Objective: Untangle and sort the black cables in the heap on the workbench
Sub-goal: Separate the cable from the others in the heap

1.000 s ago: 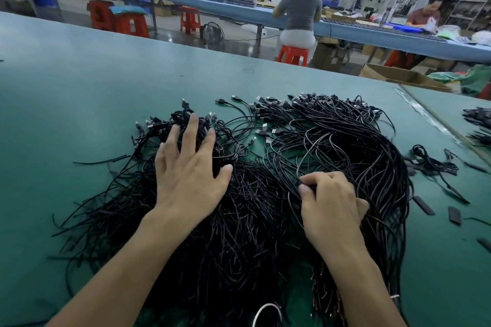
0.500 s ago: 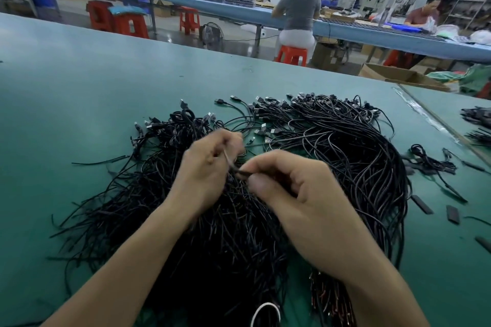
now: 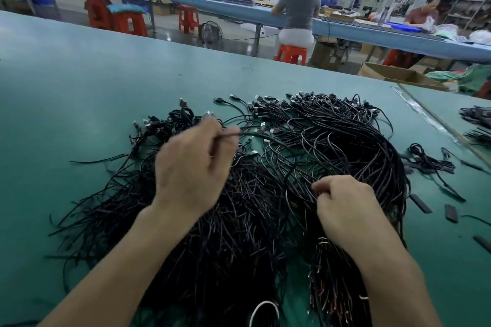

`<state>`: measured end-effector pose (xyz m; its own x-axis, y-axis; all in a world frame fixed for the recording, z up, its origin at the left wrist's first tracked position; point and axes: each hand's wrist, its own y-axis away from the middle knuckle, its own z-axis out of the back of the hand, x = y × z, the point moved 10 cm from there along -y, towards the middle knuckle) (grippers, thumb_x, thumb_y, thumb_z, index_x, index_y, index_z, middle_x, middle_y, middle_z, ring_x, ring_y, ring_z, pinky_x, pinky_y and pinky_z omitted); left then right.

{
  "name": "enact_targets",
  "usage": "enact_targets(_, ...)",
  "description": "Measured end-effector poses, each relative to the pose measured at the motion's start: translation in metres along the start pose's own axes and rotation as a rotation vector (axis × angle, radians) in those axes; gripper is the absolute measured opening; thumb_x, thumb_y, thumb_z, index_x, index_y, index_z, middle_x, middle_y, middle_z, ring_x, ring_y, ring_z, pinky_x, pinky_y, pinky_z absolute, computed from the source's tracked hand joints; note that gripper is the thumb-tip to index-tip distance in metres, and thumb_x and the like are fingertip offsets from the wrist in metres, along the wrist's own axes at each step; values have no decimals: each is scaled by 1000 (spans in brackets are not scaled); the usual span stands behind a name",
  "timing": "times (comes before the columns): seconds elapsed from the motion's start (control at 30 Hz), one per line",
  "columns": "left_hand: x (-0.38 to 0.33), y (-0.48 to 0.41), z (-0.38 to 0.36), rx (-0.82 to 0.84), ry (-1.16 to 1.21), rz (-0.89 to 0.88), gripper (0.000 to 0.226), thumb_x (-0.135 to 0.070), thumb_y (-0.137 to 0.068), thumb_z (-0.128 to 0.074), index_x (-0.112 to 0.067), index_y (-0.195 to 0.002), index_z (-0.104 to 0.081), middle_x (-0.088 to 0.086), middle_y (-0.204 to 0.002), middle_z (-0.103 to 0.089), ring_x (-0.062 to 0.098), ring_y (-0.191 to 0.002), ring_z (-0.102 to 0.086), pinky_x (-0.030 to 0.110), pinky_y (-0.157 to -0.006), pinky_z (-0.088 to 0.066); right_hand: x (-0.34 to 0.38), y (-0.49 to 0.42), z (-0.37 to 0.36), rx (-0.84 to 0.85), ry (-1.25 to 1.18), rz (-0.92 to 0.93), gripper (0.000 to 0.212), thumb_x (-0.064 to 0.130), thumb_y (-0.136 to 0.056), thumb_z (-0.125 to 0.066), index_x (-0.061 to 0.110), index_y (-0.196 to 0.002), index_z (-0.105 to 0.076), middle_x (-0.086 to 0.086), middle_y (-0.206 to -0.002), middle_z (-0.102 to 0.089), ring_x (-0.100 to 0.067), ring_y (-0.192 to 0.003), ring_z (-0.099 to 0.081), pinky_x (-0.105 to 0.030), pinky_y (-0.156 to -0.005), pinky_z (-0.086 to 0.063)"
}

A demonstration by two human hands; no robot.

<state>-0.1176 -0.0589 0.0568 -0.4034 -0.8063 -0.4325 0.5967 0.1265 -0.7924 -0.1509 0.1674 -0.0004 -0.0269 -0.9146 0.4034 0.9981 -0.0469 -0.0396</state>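
1. While looking down at the bench, faces the heap of black cables spread over its middle, plugs mostly fanned along the far edge
2. Holds the left hand raised over the heap's left half, thumb and fingers pinching one cable that arcs off to the right across the tangle
3. Rests the right hand low on the heap's right side, fingers curled, tips pinching a few strands just inside the big loops
4. Has a small bundle lying apart to the right of the heap, with flat black pieces on the mat nearby
5. Has a white loop at the heap's near edge, between the forearms
6. Sees another pile at far right, past a taped seam
7. Beyond the bench, takes in a person seated back-turned on an orange stool at a long blue table, and a box on the floor to the right
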Motion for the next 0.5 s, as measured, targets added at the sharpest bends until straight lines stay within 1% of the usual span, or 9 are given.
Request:
enact_targets(0.07,-5,13,-34,285,-147,-89,38,-49,-103,-29,-28,-72,-39,-17,-56,-37,-1,-44,-39,18,-42,-34,10,3,8,-35,-108,56,45,3,-96,-41,21,-132,-61,-5,-120,-65,-10,-58,-51,-26,-56,-46)
enact_targets(0.13,4,28,-57,507,-267,-73,45,-57,-100,-17,-28,-74,-39,-13,-61,-46,10,-54,-51,32,-54,-50,26,9,21,-109,-220,159,51,0,-95,-40,25,-136,-57,0,-124,-65,-2,-60,-50,-13,-54,-41)
enact_targets(0.17,8,33,-65,581,-317,-68,48,-59,-98,-14,-27,-73,-39,-11,-64,-48,13,-58,-52,34,-59,-51,39,14,24,-122,-266,243,53,0,-95,-41,28,-138,-55,6,-128,-62,1,-71,-56,-7,-61,-44)
enact_targets(0.2,8,37,-70,624,-346,-78,49,-60,-97,-13,-26,-72,-37,-9,-64,-48,15,-59,-50,34,-60,-49,53,19,26,-121,-295,328,53,2,-95,-44,30,-139,-52,13,-132,-58,3,-90,-57,-2,-75,-42)
enact_targets(0.23,5,38,-73,652,-356,-89,50,-60,-97,-13,-24,-70,-36,-8,-64,-47,15,-58,-47,34,-58,-44,64,25,26,-124,-303,401,51,5,-94,-46,32,-138,-50,19,-133,-54,6,-107,-52,-1,-86,-37)
enact_targets(0.3,-2,38,-76,690,-363,-109,53,-60,-95,-12,-22,-70,-40,-6,-63,-47,15,-55,-43,34,-57,-36,79,35,31,-205,-296,510,38,13,-93,-54,32,-125,-51,23,-122,-50,4,-112,-44,-4,-91,-32)
enact_targets(0.37,-2,38,-77,735,-395,-105,59,-59,-90,-7,-24,-80,-53,-5,-66,-51,19,-59,-48,34,-60,-40,87,44,40,-319,-286,574,24,21,-91,-61,29,-112,-51,18,-110,-48,-4,-106,-43,-13,-92,-33)
enact_targets(0.43,-3,39,-74,776,-417,-86,60,-57,-86,-6,-23,-86,-55,-6,-66,-47,21,-62,-47,34,-61,-41,94,52,44,-379,-279,633,24,26,-88,-63,27,-109,-52,15,-106,-46,-7,-101,-43,-21,-91,-37)
enact_targets(0.5,-7,38,-74,801,-412,-78,59,-49,-81,-5,-24,-92,-57,-6,-67,-44,22,-62,-46,34,-61,-40,102,56,42,-369,-258,661,21,28,-89,-64,27,-110,-57,14,-103,-47,-7,-98,-43,-25,-90,-39)
